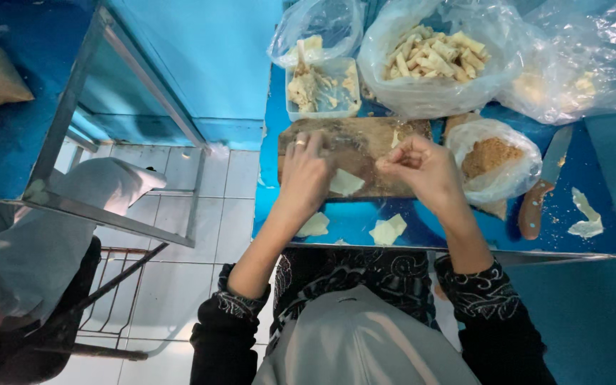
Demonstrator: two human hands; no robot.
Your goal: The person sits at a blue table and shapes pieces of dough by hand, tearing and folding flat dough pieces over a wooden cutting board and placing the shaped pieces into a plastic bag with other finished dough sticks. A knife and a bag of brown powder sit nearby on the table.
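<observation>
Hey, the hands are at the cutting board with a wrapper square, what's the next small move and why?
Probably bring the right hand, fingers pinched together, down onto the pale wrapper square that the left hand rests beside on the wooden board; the square lies flat and bare.

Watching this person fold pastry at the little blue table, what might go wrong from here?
The wrapper pieces lie right at the table's near edge; a brush from a sleeve might push them off. The knife rests close to the right hand, blade towards the bags, so a sideways reach could catch it. The bag of crumbs sits open beside that hand and may tip or spill if bumped.
</observation>
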